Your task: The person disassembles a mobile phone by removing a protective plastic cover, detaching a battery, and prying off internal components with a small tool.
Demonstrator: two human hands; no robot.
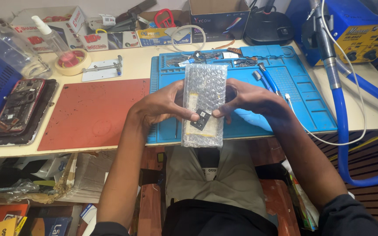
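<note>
Bubble-wrap packet point(204, 102) sits upright between your hands, its long axis running from twelve o'clock down to six o'clock, top end over the blue silicone mat point(302, 94) and bottom end hanging past the near edge of the counter point(132, 65); it is held in the air, not resting on anything. Your left hand point(162, 105) comes in from nine o'clock and wraps the packet's left edge, fingers curled behind and thumb pressed on the front low down; your right hand point(248, 98) comes in from three o'clock and does the same on the right edge. Both thumbs meet at a small dark part point(201, 119) on the front of the packet, just below its middle, pinching it from either side; neither hand is nearer, since both are touching it. Whether that part lies inside the wrap or on top of it you cannot tell from here. At nine o'clock from your left hand lies a red mat point(90, 113); beyond it, at the far left of the counter, an opened phone point(18, 109); at two o'clock from your right hand, tweezers point(267, 78) lie on the blue mat.
</note>
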